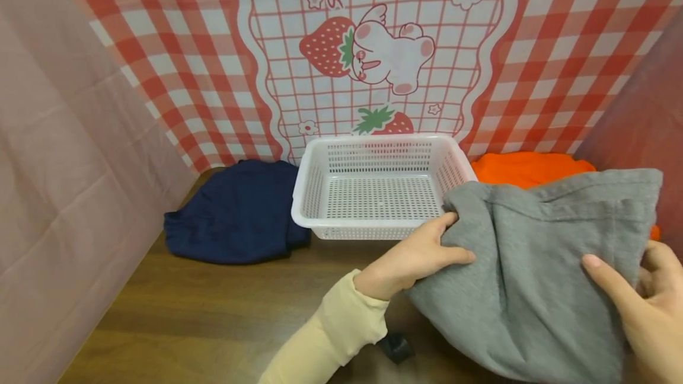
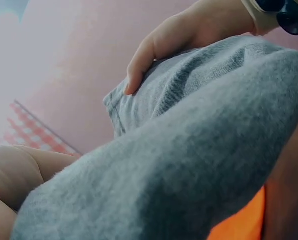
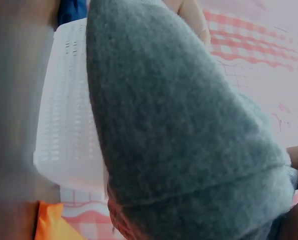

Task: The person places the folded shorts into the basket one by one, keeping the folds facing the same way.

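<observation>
- Wooden tabletop (image 1: 213,313), boxed in by a red-check strawberry-bunny backdrop (image 1: 373,58) at the back and pink sheets at both sides.
- Grey sweatshirt-type garment (image 1: 533,277) held up off the table at front right, spread between both hands; its lower fold sags toward the tabletop.
- Left hand (image 1: 413,256): fingers curled, pinching the garment's left edge, thumb on top. Cream sleeve (image 1: 331,336) on that arm.
- Right hand (image 1: 640,301): at the garment's right edge, thumb lying over the fabric, fingers behind it; looks like a grip, though the frame cuts part of it off.
- White perforated basket (image 1: 376,185) sits just behind the left hand; nothing visible inside. Garment's top-left corner overlaps its right rim in the head view; contact can't be confirmed.
- Navy garment (image 1: 237,218) bunched touching the basket's left side; orange garment (image 1: 525,170) behind the grey one, right of the basket.
- Small dark object (image 1: 396,347) on the table under the left wrist; can't tell what it is.
- Risk: edge-only pinches, so the thick fabric could slip out and drop in a heap.
- Risk: sagging fold may drag on the table or catch the dark object.
- Risk: the light basket could get knocked or shoved if cloth snags its rim.
- Risk: grey cloth hides the orange garment, so it could get swept along.
</observation>
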